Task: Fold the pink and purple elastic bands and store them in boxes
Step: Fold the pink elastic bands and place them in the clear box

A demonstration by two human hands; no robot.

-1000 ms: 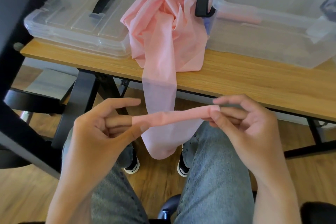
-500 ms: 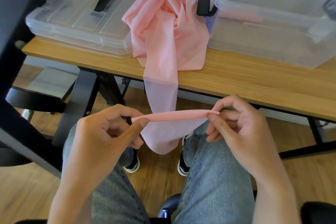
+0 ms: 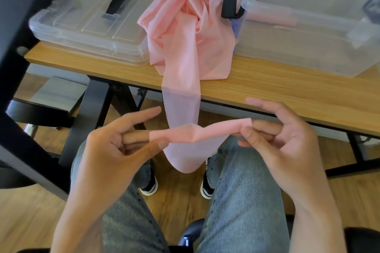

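Stretching between both hands I see a folded end of the pink band [image 3: 197, 132], held level just in front of the worktop [image 3: 287, 92] edge and above the knees. My left hand [image 3: 115, 150] pinches its near end: the thumb presses the strip against a finger tucked inside the fold, while the index finger sticks out straight above it. My right hand [image 3: 281, 141] grips the other end the same way, thumb on the strip, one finger inside the fold, index finger lifted clear. From that strip the band hangs down in a loop toward the floor [image 3: 176, 197], then climbs over the worktop edge to a crumpled pink heap [image 3: 185, 33]. Left of the heap lies a flat clear lid [image 3: 88, 20] with a black handle; right of the heap stands a clear box [image 3: 304, 33] with a black latch, something pink showing through its wall. Below the strip are jeans and two dark shoes
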